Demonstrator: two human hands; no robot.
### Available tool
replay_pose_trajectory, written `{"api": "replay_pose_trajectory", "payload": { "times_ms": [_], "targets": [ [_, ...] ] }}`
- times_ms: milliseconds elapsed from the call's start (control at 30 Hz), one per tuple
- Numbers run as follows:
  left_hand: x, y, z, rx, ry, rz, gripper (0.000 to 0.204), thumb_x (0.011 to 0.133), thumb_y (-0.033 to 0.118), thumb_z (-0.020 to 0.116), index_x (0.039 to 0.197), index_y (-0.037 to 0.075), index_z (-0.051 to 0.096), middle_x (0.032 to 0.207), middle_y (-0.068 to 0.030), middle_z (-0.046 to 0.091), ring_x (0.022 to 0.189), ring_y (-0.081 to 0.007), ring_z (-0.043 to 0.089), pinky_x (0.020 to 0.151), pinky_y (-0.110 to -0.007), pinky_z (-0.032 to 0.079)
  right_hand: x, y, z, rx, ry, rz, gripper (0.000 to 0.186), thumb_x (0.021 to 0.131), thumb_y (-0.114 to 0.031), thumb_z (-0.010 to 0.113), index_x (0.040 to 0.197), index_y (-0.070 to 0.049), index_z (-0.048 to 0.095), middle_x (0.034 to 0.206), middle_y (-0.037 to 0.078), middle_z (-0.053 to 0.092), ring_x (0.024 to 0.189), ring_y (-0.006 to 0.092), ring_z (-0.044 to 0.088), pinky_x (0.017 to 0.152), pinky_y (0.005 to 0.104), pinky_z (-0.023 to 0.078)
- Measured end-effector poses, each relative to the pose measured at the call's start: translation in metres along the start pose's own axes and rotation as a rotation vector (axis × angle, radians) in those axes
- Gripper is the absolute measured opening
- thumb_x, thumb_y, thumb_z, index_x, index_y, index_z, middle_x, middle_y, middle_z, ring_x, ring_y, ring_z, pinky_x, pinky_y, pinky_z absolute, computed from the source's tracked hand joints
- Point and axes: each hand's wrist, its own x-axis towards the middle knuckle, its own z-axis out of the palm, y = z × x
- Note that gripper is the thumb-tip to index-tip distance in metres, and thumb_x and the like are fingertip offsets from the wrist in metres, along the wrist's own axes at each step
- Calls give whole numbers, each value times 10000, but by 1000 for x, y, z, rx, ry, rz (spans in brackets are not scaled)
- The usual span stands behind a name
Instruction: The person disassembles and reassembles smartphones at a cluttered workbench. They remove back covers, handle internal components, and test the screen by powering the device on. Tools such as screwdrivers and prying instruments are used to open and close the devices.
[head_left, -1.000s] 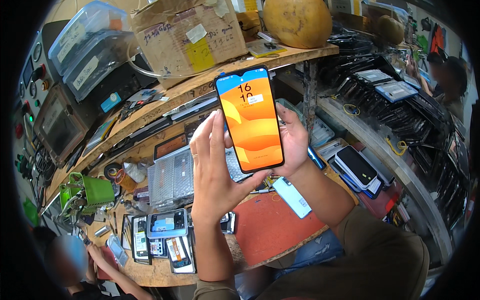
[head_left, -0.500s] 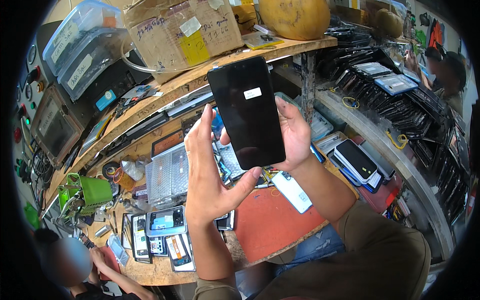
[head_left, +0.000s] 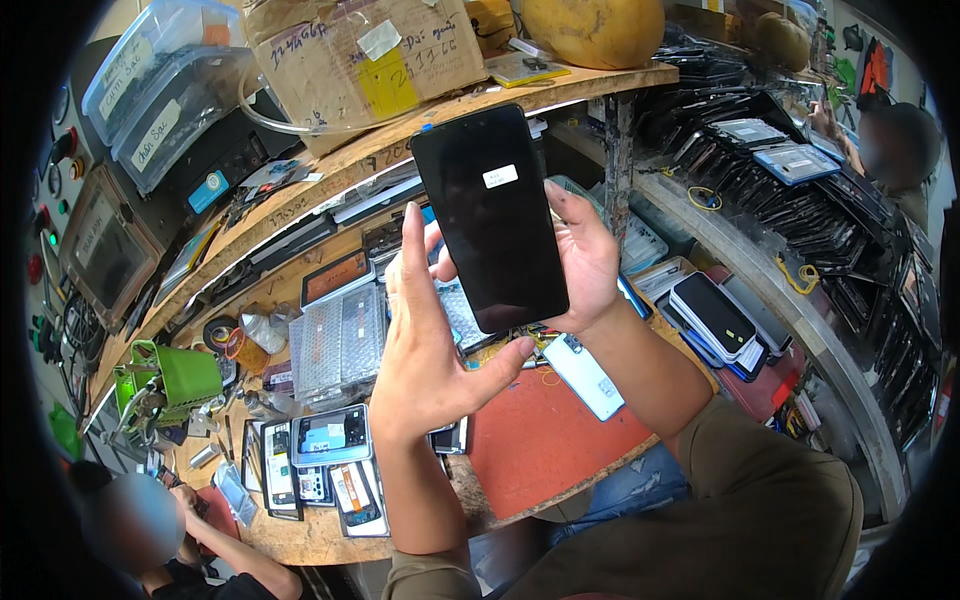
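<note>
A black phone screen (head_left: 495,240) with a small white sticker and a blue tab at its top left corner is held up over the bench, tilted slightly left. My right hand (head_left: 588,262) grips it from behind and along the right edge, thumb at the side. Fingertips show at its left edge; whose they are is partly hidden. Just left of it, my left hand (head_left: 425,340) is raised with index finger and thumb spread wide, apart from the glass. Below lies a red work mat (head_left: 530,445) with a white-backed phone (head_left: 585,378) on it.
Left of the mat stand a blue tray (head_left: 331,462) of phone parts, bubble-wrapped packs (head_left: 335,350) and a green basket (head_left: 180,380). A wooden shelf (head_left: 370,150) carries a cardboard box (head_left: 360,60). Stacked phones (head_left: 715,320) sit at right. Another person's arm (head_left: 235,550) is at lower left.
The phone screen has shifted slightly up and left in view. My left hand's index finger and thumb remain spread. The lower-left person's hands have moved.
</note>
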Motion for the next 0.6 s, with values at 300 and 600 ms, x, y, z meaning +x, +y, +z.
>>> {"api": "replay_pose_trajectory", "payload": {
  "times_ms": [300,600],
  "targets": [
    [-3,22,-24,273,30,181,331,697,226,849,1024,234,896,1622,-235,457,1471,-457,408,1211,-539,331,2,-9,6,31,-25,-21,677,1121,-499,354,1489,25,574,1319,245,715,1182,424,717,1009,508,592],
    [2,17,-11,369,87,105,603,775,362,830,1370,281,789,1701,-294,297,1532,-492,299,1257,-584,255,-2,-3,6,113,104,-16,625,1138,-485,404,1494,-4,584,1404,202,691,1238,335,710,1073,480,567]
  ]
}}
